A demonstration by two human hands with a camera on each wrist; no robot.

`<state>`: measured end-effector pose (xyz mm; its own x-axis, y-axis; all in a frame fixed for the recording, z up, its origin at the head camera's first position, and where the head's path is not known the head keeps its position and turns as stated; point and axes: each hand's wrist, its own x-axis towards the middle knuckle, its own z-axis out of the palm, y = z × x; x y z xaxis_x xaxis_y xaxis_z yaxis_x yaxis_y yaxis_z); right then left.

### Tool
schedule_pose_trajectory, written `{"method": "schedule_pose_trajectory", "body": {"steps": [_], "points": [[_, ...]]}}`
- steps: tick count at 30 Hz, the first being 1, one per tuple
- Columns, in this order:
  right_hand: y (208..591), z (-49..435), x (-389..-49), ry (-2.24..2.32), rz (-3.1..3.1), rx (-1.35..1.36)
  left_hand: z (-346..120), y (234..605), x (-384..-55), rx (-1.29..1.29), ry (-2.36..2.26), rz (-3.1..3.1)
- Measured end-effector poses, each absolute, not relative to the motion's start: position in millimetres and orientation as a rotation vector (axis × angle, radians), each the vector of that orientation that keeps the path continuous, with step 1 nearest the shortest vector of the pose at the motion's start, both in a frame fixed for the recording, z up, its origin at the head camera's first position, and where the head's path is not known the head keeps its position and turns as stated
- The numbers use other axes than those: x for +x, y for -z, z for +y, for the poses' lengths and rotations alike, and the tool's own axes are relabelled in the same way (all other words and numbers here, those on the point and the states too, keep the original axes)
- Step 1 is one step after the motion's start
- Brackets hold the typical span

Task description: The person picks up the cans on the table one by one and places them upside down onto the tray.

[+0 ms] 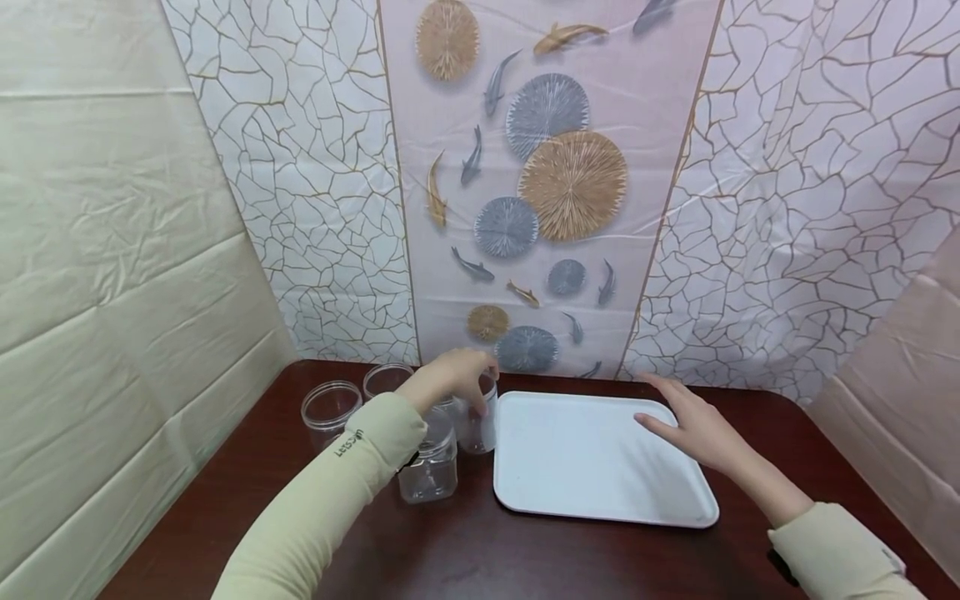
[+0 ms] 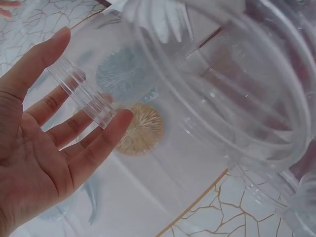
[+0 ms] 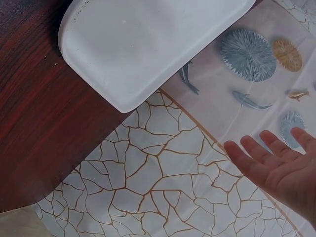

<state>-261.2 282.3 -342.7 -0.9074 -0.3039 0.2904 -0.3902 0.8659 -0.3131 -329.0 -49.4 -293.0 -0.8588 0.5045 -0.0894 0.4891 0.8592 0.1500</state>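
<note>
My left hand (image 1: 459,375) reaches down over a clear plastic jar (image 1: 476,432) that stands beside the tray's left edge. In the left wrist view, the thumb and fingers lie around its ridged rim (image 2: 81,94), thumb on one side and fingers on the other. Close to that wrist is a square-bodied clear jar (image 1: 429,482), whose round mouth looms large in the left wrist view. Above the right part of a white tray (image 1: 585,458), my right hand (image 1: 693,425) hovers with its fingers extended and nothing in it.
Two more clear jars, a front-left jar (image 1: 330,407) and a rear jar (image 1: 386,379), stand on the dark wooden table (image 1: 465,558), partly hidden by the left arm. A patterned cloth (image 1: 525,283) hangs behind the table, and pale cloth walls (image 1: 112,333) flank it.
</note>
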Motion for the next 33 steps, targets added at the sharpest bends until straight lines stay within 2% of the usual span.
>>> {"method": "schedule_pose_trajectory", "body": {"steps": [17,33], "points": [[341.8,282.4,-261.3,-0.666,-2.763,0.474,-57.9,281.6,-327.4,0.823,-0.527,3.020],[334.3,261.9,-255.2,-0.949,-2.570,0.448,-69.5,279.4,-325.9,0.845,-1.194,2.883]]}}
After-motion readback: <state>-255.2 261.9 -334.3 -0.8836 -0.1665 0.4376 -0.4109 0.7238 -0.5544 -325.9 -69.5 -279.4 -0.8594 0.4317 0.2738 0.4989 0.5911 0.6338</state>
